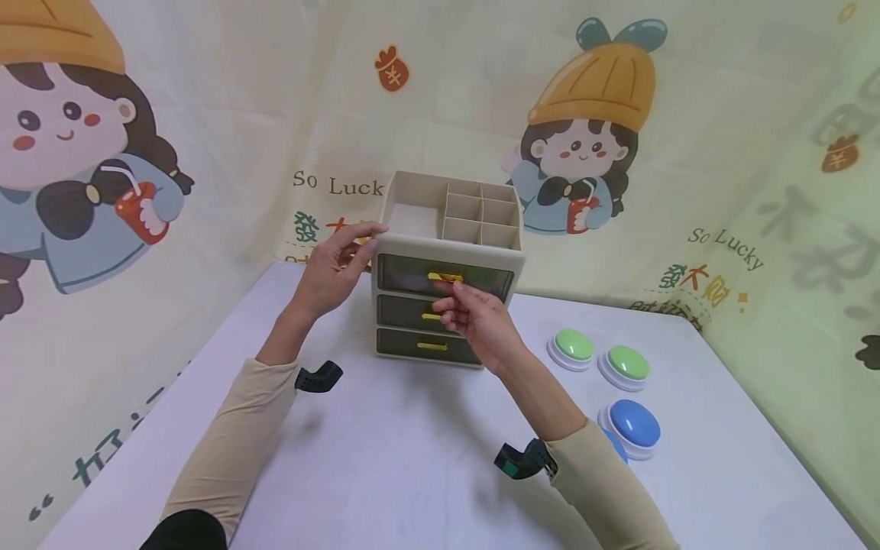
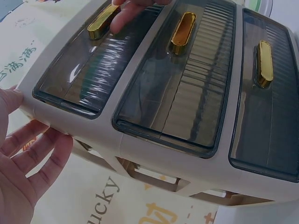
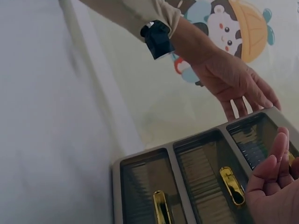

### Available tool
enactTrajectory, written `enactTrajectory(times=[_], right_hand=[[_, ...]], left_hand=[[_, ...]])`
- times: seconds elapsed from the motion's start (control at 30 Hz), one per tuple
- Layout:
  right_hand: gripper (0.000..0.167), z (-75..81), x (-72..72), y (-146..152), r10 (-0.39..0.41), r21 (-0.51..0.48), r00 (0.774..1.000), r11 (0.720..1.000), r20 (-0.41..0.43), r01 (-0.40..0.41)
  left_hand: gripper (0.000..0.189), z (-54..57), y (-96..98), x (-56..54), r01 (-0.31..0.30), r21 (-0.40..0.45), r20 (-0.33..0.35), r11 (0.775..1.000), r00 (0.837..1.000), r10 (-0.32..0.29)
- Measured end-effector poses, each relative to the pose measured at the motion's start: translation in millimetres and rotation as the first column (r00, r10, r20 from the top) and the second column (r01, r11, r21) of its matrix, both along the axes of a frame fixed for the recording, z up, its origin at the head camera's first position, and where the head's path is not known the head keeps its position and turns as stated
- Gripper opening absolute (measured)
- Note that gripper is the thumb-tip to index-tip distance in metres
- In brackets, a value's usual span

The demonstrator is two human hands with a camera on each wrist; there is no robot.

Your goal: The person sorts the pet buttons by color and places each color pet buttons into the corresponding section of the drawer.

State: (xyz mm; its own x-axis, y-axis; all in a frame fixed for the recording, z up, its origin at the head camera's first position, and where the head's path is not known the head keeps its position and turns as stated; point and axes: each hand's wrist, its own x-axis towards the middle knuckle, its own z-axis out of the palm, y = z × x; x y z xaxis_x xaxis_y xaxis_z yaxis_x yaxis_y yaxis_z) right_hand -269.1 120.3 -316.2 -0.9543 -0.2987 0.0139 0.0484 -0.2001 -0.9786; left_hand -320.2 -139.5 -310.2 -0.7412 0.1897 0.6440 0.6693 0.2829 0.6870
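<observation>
A beige desktop drawer unit has three dark see-through drawers, each with a gold handle, and an open compartment tray on top. My left hand touches its upper left corner; in the left wrist view the fingers lie against the side wall. At the top drawer, my right hand pinches the gold handle with thumb and fingers. That drawer sits flush with the front. The middle drawer handle and bottom drawer handle show in the right wrist view.
Two green-topped push buttons stand on the white table right of the unit. A blue push button is nearer, beside another blue one partly hidden by my right sleeve. A printed cloth hangs behind and at the sides.
</observation>
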Motion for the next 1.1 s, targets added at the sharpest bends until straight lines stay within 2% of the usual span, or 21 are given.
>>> enactTrajectory(times=[0.37, 1.1], right_hand=[[0.039, -16.2, 6.0, 4.9, -0.017, 0.157, 0.998, 0.987, -0.054, 0.025], [0.043, -47.5, 14.6, 8.6, -0.004, 0.169, 1.0, 0.986, 0.0, 0.004]], left_hand=[[0.033, 2.0, -2.4, 3.1, -0.004, 0.006, -0.007, 1.0, 1.0, 0.004], [0.032, 0.3, 1.0, 0.2, -0.012, -0.001, -0.024, 1.0, 1.0, 0.012]])
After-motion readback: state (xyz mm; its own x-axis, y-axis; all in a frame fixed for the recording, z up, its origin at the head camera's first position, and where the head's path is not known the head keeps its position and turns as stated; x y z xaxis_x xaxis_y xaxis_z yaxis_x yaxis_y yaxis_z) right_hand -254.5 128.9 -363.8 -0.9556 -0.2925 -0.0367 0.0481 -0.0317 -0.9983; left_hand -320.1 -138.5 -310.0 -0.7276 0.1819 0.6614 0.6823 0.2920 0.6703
